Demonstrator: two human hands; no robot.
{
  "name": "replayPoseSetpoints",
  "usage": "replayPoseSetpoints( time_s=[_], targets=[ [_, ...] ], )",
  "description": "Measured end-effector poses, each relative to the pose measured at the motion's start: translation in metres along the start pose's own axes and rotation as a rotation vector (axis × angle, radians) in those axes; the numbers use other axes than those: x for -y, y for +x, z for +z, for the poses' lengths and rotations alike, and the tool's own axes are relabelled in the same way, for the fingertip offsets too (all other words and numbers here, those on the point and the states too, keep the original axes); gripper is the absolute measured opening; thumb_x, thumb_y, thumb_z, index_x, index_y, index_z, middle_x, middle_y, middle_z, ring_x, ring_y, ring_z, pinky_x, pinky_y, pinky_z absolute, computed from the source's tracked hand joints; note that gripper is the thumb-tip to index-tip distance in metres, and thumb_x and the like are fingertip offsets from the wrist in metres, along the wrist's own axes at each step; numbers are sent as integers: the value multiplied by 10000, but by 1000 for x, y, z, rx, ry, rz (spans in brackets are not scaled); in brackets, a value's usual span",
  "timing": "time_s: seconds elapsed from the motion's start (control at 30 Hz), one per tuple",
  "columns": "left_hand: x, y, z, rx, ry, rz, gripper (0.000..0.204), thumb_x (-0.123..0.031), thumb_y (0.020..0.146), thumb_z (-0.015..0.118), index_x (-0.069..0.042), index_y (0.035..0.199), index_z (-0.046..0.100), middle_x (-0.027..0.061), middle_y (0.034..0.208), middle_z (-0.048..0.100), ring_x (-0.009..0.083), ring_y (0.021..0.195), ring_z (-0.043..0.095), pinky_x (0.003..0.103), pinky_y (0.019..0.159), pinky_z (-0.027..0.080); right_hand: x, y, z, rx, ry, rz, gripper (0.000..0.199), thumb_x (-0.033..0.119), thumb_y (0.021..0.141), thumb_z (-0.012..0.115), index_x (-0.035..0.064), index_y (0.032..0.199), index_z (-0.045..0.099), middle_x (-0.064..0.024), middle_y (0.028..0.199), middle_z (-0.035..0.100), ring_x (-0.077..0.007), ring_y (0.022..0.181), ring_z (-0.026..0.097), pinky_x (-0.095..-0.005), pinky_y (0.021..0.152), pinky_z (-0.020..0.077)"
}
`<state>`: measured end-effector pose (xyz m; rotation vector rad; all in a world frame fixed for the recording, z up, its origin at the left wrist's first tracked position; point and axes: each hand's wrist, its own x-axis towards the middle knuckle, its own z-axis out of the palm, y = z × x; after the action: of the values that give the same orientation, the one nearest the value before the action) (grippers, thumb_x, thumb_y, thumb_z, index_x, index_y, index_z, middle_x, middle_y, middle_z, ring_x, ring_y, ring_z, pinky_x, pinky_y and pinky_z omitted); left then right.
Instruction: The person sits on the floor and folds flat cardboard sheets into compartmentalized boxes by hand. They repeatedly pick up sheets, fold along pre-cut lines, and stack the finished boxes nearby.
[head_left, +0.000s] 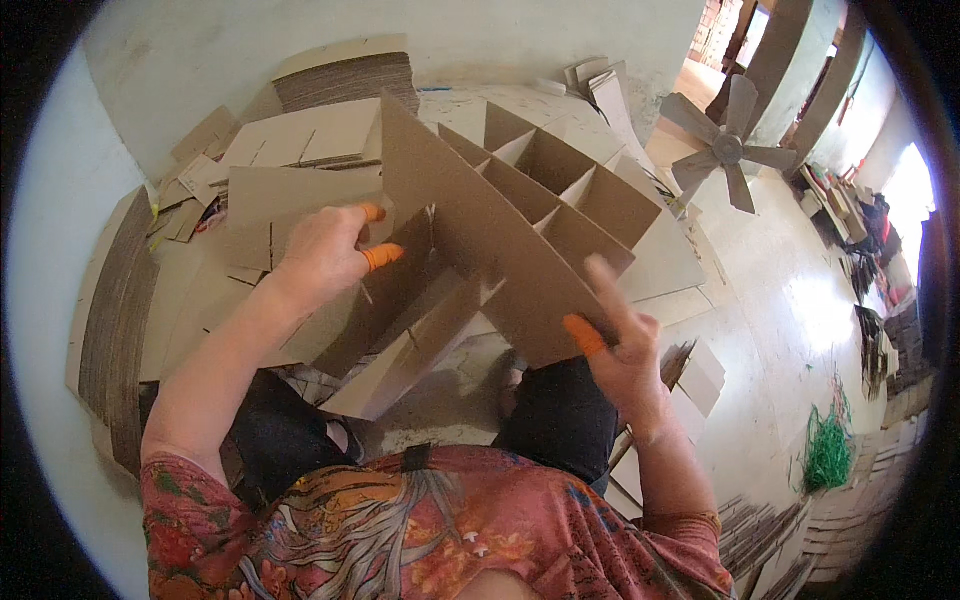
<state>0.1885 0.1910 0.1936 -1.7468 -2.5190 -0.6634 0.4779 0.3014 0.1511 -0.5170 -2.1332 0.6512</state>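
Evidently I have my left hand (325, 250) clamped on the far side of the cardboard divider grid (500, 230) and my right hand (620, 350) gripping its near panel edge, hands apart, holding the slotted assembly tilted between them to keep the strips interlocked.

1. Cardboard divider grid (520, 210): plain brown, paler tan inside the cells.
2. Left hand (320, 250) and right hand (625, 350): orange finger covers on some fingertips.
3. Shirt (430, 530): red-orange with a busy floral and leaf print in cream and green.
4. Trousers (560, 410): black.
5. Floor (790, 300): pale grey-white, glossy.
6. Strap bundle (828, 450): bright green.
7. Fan (725, 148): grey blades.
8. Flat cardboard stacks (110, 320): brown, striped edges.
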Motion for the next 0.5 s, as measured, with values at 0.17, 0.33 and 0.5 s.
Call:
replayPoseSetpoints(
  time_s=[0.17, 0.33, 0.5],
  targets=[
    [29, 7, 21, 124, 76, -7, 213, -137, 794, 654, 36, 916, 637, 229, 760, 614, 327, 677, 599, 403, 640, 471, 4, 8, -20, 192, -70, 84, 469, 16, 809, 626, 104, 1260, 533, -231, 917, 639, -372, 791, 648, -362, 684, 519],
    [20, 9, 27, 199, -139, 88, 220, -149, 805, 676, 44, 907, 647, 219, 729, 616, 283, 611, 581, 371, 609, 462, -3, 9, -12, 295, -130, 34, 462, -16, 789, 595, 92, 1236, 553, -205, 852, 641, -370, 717, 639, -402, 653, 514],
    [47, 15, 25, 16, -218, 87, 330, -277, 830, 672, 45, 903, 656, 190, 785, 640, 314, 705, 631, 383, 651, 482, -14, 16, -10, 211, -188, 9, 482, -32, 772, 574, 99, 1235, 551, -181, 761, 603, -351, 657, 614, -407, 622, 496]
  ],
)
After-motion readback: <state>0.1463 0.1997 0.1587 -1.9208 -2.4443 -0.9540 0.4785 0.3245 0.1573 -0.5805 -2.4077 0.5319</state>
